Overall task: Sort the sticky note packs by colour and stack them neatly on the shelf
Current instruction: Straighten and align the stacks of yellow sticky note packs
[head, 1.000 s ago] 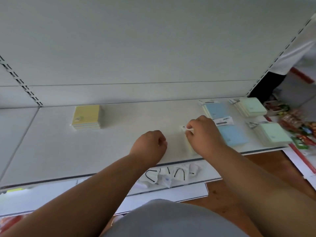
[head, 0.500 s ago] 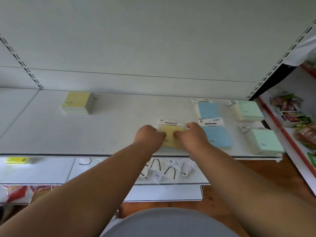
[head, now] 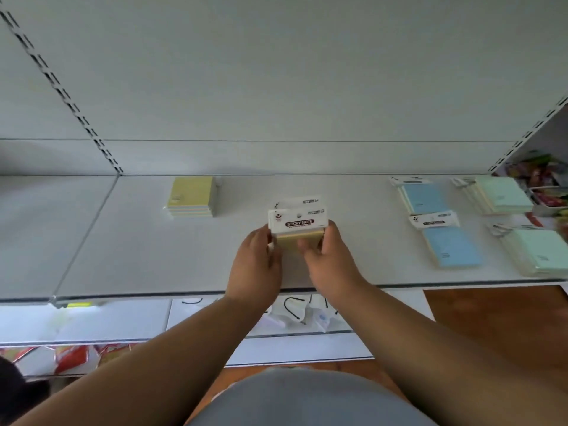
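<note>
Both hands hold a small stack of yellow sticky note packs [head: 299, 233] with white header cards above the middle of the white shelf [head: 138, 256]. My left hand [head: 256, 262] grips its left side and my right hand [head: 330, 259] grips its right side. A stack of yellow packs [head: 191, 196] lies at the back left. Two piles of blue packs [head: 422, 199] [head: 450, 247] lie to the right. Two piles of green packs [head: 499, 195] [head: 539, 252] lie at the far right.
The shelf's back wall [head: 276, 87] rises just behind the packs. A lower shelf [head: 107, 318] holds small white bags with black handles [head: 293, 312]. Colourful snack packets [head: 544, 176] fill the neighbouring bay on the right. Wooden floor [head: 491, 309] shows below.
My left hand joined my right hand at the yellow packs near the shelf's front. Both hands lifted the stack off the shelf and tilted its headers up.
</note>
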Available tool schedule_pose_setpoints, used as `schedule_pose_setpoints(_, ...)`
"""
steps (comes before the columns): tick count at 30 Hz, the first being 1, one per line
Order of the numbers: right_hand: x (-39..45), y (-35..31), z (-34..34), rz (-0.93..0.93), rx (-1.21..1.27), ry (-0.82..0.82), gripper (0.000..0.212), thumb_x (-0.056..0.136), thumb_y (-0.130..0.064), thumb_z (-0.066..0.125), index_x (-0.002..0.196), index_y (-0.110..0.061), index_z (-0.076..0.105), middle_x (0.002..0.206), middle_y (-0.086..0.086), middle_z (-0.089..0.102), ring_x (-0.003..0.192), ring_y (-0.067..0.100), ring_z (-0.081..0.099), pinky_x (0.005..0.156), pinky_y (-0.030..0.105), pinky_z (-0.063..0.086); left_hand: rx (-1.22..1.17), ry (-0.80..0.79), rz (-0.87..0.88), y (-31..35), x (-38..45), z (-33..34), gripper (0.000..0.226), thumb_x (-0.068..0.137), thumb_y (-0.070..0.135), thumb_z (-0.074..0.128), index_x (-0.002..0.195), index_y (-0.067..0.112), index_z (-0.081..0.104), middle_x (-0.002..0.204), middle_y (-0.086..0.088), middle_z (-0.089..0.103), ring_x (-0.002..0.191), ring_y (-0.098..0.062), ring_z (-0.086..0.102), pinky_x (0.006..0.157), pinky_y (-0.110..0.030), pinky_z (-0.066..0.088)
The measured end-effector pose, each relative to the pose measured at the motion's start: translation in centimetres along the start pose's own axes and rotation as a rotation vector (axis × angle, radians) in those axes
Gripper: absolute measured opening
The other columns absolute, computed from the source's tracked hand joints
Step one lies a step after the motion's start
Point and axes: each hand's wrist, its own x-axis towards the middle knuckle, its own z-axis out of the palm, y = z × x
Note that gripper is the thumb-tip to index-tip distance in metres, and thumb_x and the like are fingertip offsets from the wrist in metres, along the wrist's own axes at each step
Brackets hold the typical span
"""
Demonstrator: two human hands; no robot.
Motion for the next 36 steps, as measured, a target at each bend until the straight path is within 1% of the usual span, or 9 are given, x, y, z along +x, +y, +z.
schedule_pose_setpoints(4,-1.1,-1.6,2.8,-0.053,-0.017,0.067,0.04,0.098,-0.026,0.048,0.137,-0.024,0.04,0.128,-0.01,0.058,0.113,0.011,0.056,0.094,0.027,0.043,0.051,0.07,0.137,-1.4,0.3,-2.0,0.032,0.089,0.001,0.05,0.118,0.01,0.061,0.112,-0.003,0.061,0.102,-0.019,0.054,0.084,-0.026,0.043)
schedule_pose_setpoints(9,-2.1,-3.0,6.6,-0.012,-0.07,0.095,0.034,0.101,-0.023,0.043,0.134,-0.021,0.044,0.12,-0.006,0.061,0.107,0.016,0.058,0.084,0.023,0.039,0.129,0.023,0.116,-4.1,0.7,-5.1,0.018,0.089,-0.002,0.049,0.098,0.002,0.064,0.101,-0.013,0.062,0.088,-0.029,0.056,0.07,-0.019,0.033)
schedule_pose_setpoints(13,-2.7,-4.6,9.4,-0.054,-0.169,0.077,0.023,0.1,-0.029,0.044,0.116,-0.019,0.057,0.103,-0.005,0.062,0.092,0.017,0.058,0.076,0.028,0.042,0.114,0.018,0.042,-6.3,0.8,-8.9,0.017,0.092,0.004,0.046,0.099,0.007,0.062,0.091,-0.007,0.056,0.083,-0.027,0.054,0.067,-0.029,0.038)
schedule_pose_setpoints(16,-2.3,-5.7,12.0,-0.051,-0.303,0.051,0.033,0.097,-0.04,0.046,0.081,-0.014,0.058,0.08,0.003,0.058,0.074,0.023,0.054,0.06,0.029,0.037,0.179,-0.089,-0.113,-8.1,0.5,-11.9,0.023,0.095,0.015,0.039,0.106,0.011,0.059,0.087,-0.004,0.056,0.081,-0.024,0.052,0.063,-0.03,0.036)
schedule_pose_setpoints(20,-0.8,-7.5,14.3,-0.008,-0.507,-0.04,0.051,0.096,-0.044,0.048,0.056,-0.014,0.038,0.054,0.002,0.041,0.05,0.017,0.038,0.046,0.028,0.022,0.294,-0.176,-0.265,-9.4,1.6,-14.5,0.026,0.094,0.02,0.04,0.07,0.016,0.048,0.073,-0.005,0.054,0.062,-0.021,0.049,0.049,-0.027,0.029)
schedule_pose_setpoints(25,0.0,-8.3,15.6,0.019,-0.574,-0.027,0.053,0.094,-0.045,0.051,0.052,-0.015,0.037,0.051,0.001,0.039,0.048,0.017,0.038,0.045,0.027,0.02,0.353,-0.25,-0.306,-10.2,2.8,-15.9,0.032,0.091,0.021,0.044,0.059,0.013,0.045,0.072,-0.008,0.049,0.055,-0.021,0.045,0.045,-0.025,0.027)
schedule_pose_setpoints(29,-0.3,-7.6,14.6,-0.044,-0.686,-0.035,0.052,0.094,-0.055,0.044,0.057,-0.018,0.037,0.057,0.001,0.045,0.063,0.028,0.047,0.05,0.032,0.028,0.376,-0.314,-0.23,-10.8,2.3,-17.4,0.026,0.087,0.018,0.042,0.066,0.007,0.053,0.068,-0.009,0.056,0.062,-0.026,0.053,0.048,-0.027,0.034)
schedule_pose_setpoints(32,-1.0,-6.9,13.1,-0.119,-0.715,-0.202,0.05,0.09,-0.065,0.041,0.066,-0.022,0.043,0.069,-0.001,0.056,0.068,0.023,0.053,0.058,0.034,0.041,0.447,-0.428,-0.149,-11.5,1.4,-18.8,0.027,0.087,0.036,0.048,0.084,0.012,0.062,0.082,-0.003,0.064,0.075,-0.022,0.061,0.066,-0.032,0.05)
schedule_pose_setpoints(36,-1.4,-6.9,12.3,-0.274,-0.815,-0.391,0.03,0.078,-0.056,0.068,0.079,-0.032,0.05,0.076,-0.011,0.054,0.071,0.014,0.055,0.057,0.029,0.039,0.685,-0.53,0.044,-11.2,1.5,-18.3,0.042,0.086,0.059,0.054,0.1,0.019,0.054,0.098,0.0,0.058,0.086,-0.022,0.058,0.073,-0.033,0.048)
